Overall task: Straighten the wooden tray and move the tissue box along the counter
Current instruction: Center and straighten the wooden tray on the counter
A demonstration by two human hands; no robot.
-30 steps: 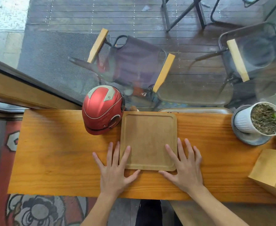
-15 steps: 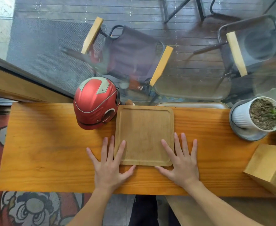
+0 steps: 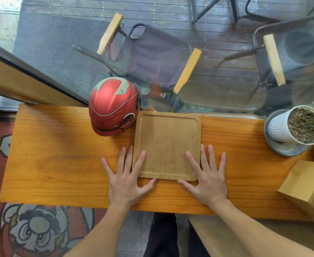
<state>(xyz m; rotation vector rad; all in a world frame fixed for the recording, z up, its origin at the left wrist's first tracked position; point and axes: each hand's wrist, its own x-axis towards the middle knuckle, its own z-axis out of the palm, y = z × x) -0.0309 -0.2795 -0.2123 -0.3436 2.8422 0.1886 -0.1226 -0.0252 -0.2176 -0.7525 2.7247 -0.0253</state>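
The tray lies flat near the middle of the counter, its edges close to square with the counter's edges and its far edge at the counter's far edge by the glass. Both hands are spread flat, palms down, fingers splayed, gripping nothing. The left hand rests at the tray's near left corner: its index finger lies over the tray's left rim, its thumb points along the near edge, and the other fingers lie on the counter just left of the tray. The right hand mirrors it at the near right corner, index finger on the tray, thumb below the near edge, remaining fingers on the counter beside the right rim.

A red helmet sits at the far edge just left of the tray, touching or nearly touching its far left corner. To the right, well apart from the tray, a white pot of soil stands on a grey saucer. Near it, at the right end of the counter, is a wooden tissue box, partly cut off by the frame. The counter between tray and pot is bare. Beyond the glass stand chairs on a dark deck.
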